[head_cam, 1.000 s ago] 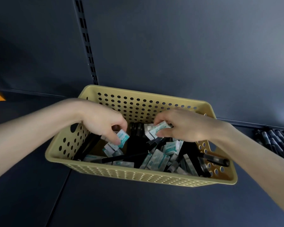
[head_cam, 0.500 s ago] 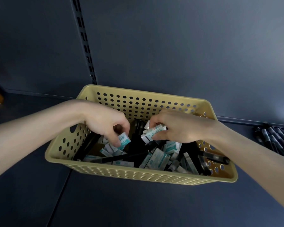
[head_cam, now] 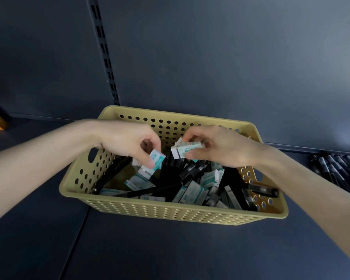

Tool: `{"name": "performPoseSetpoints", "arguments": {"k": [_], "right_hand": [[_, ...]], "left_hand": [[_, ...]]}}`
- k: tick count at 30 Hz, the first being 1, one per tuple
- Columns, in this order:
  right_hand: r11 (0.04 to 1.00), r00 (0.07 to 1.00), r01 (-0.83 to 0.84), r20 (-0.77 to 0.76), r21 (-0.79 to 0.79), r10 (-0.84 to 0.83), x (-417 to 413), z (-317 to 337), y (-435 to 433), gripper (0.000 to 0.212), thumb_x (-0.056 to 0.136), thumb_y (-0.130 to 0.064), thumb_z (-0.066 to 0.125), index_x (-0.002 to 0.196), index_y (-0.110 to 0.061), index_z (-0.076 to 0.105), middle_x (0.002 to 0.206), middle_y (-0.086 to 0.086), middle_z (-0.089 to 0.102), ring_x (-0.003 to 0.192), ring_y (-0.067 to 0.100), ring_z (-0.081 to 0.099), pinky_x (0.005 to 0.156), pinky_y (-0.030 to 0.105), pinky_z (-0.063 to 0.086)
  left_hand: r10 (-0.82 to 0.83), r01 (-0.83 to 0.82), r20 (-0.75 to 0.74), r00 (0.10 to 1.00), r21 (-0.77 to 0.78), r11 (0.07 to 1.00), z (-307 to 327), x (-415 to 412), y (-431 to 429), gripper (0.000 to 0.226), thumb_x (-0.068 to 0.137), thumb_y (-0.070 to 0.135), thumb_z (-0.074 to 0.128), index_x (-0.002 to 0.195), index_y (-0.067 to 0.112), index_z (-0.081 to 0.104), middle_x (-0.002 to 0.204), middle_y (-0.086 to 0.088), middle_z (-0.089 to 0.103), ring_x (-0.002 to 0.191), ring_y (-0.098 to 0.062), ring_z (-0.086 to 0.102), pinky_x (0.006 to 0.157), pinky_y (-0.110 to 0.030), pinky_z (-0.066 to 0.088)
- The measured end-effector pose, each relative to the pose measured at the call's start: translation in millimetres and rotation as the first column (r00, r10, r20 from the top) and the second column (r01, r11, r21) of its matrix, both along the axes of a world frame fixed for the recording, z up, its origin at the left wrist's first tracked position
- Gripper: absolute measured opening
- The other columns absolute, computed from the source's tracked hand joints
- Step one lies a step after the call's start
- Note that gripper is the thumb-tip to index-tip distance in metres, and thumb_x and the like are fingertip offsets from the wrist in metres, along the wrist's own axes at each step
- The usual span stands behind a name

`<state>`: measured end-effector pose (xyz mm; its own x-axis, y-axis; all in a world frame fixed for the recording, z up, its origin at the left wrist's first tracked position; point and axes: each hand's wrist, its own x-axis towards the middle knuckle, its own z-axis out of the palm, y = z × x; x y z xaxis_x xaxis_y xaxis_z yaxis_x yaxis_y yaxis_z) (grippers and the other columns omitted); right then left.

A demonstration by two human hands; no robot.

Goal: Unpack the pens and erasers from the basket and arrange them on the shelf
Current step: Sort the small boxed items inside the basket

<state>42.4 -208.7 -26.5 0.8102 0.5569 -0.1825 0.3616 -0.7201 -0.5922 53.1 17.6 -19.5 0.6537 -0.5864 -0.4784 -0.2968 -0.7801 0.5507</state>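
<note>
Dark grey shelf (head_cam: 170,249) with slotted back panel, yellow perforated basket (head_cam: 170,214) sitting on it. Left hand (head_cam: 127,141) pinches a teal-and-white eraser (head_cam: 157,159) between thumb and fingertips, right hand (head_cam: 220,147) grips another boxed eraser (head_cam: 187,150) the same way, both inside the basket above the pile. Below: loose erasers (head_cam: 194,194) mixed with black pens (head_cam: 150,191) in the basket; more pens in a row (head_cam: 339,168) on the shelf at far right.

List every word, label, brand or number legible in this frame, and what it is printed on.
No text can be read.
White-and-teal eraser sleeve in the right hand: printed lines, too blurred.
White-and-teal eraser sleeve in the left hand: too blurred.
Erasers loose in the perforated yellow plastic basket: print too small.
</note>
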Motion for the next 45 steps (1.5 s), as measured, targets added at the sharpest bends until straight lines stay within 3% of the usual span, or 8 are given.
{"name": "performPoseSetpoints", "arguments": {"k": [4,9,12,16,19,24,28,45], "right_hand": [[0.992,0.993,0.085,-0.091,0.089,-0.077,0,2,-1,0.032,0.087,-0.029,0.064,0.118,-0.029,0.053,0.102,0.01,0.064,0.079,0.021,0.068,0.08,0.048,0.054],[0.984,0.971,0.142,-0.208,0.106,-0.118,-2,1,-2,0.043,0.091,-0.027,0.058,0.131,-0.017,0.044,0.119,0.008,0.058,0.087,0.02,0.069,0.086,0.045,0.053],[0.987,0.973,0.155,-0.18,0.032,-0.147,-7,7,-3,0.035,0.095,-0.032,0.051,0.127,-0.018,0.05,0.11,0.003,0.061,0.083,0.015,0.07,0.087,0.036,0.051],[0.932,0.952,0.274,-0.206,0.239,-0.228,-19,21,-10,0.024,0.096,-0.025,0.051,0.115,-0.013,0.058,0.108,0.008,0.064,0.085,0.014,0.068,0.077,0.025,0.055],[0.838,0.923,0.381,-0.21,0.39,-0.322,-34,28,-24,0.024,0.094,-0.023,0.052,0.112,-0.01,0.062,0.109,0.015,0.066,0.093,0.025,0.066,0.084,0.037,0.055],[0.644,0.882,0.447,-0.184,0.621,-0.435,-75,39,-61,0.016,0.094,-0.016,0.052,0.098,-0.009,0.065,0.088,0.006,0.066,0.081,0.016,0.062,0.074,0.033,0.054],[0.516,0.824,0.478,-0.159,0.711,-0.544,-120,43,-110,0.016,0.093,-0.015,0.052,0.096,-0.01,0.067,0.087,0.003,0.066,0.08,0.012,0.06,0.07,0.031,0.053],[0.129,0.395,0.686,-0.218,0.717,-0.893,-388,-6,-418,0.016,0.093,-0.019,0.053,0.087,-0.031,0.063,0.071,-0.022,0.068,0.071,-0.005,0.063,0.067,0.028,0.056]], "left_hand": [[0.168,-0.164,0.005,0.986,-0.212,0.964,0,-2,-1,0.018,0.082,0.018,0.071,0.1,0.021,0.068,0.098,0.006,0.073,0.092,-0.012,0.068,0.091,-0.036,0.052],[0.342,-0.35,-0.096,0.935,-0.412,0.841,0,-6,-6,0.015,0.091,0.017,0.06,0.105,0.017,0.065,0.095,0.001,0.073,0.077,-0.003,0.068,0.059,-0.012,0.05],[0.334,-0.324,-0.038,0.942,-0.363,0.874,1,-12,-13,0.017,0.093,0.02,0.057,0.107,0.014,0.064,0.101,-0.006,0.071,0.072,-0.006,0.062,0.058,-0.014,0.048],[0.433,-0.39,-0.023,0.901,-0.476,0.788,9,-20,-24,0.013,0.09,0.02,0.062,0.103,0.022,0.066,0.097,0.0,0.073,0.08,-0.013,0.067,0.063,-0.018,0.051],[0.484,-0.423,-0.064,0.873,-0.592,0.686,21,-30,-39,0.015,0.088,0.017,0.065,0.101,0.023,0.067,0.092,0.007,0.074,0.083,-0.006,0.069,0.066,-0.016,0.053],[0.475,-0.377,-0.067,0.877,-0.711,0.594,40,-61,-83,0.014,0.086,0.017,0.066,0.098,0.021,0.069,0.09,0.002,0.074,0.088,-0.015,0.07,0.085,-0.037,0.054],[0.413,-0.304,-0.058,0.909,-0.769,0.562,52,-94,-134,0.012,0.087,0.017,0.065,0.097,0.021,0.07,0.091,0.0,0.074,0.088,-0.017,0.07,0.083,-0.039,0.053],[0.108,-0.315,-0.306,0.946,-0.785,0.533,-7,-299,-499,0.007,0.086,0.015,0.066,0.092,0.013,0.068,0.081,-0.002,0.07,0.077,-0.015,0.063,0.081,-0.041,0.051]]}}
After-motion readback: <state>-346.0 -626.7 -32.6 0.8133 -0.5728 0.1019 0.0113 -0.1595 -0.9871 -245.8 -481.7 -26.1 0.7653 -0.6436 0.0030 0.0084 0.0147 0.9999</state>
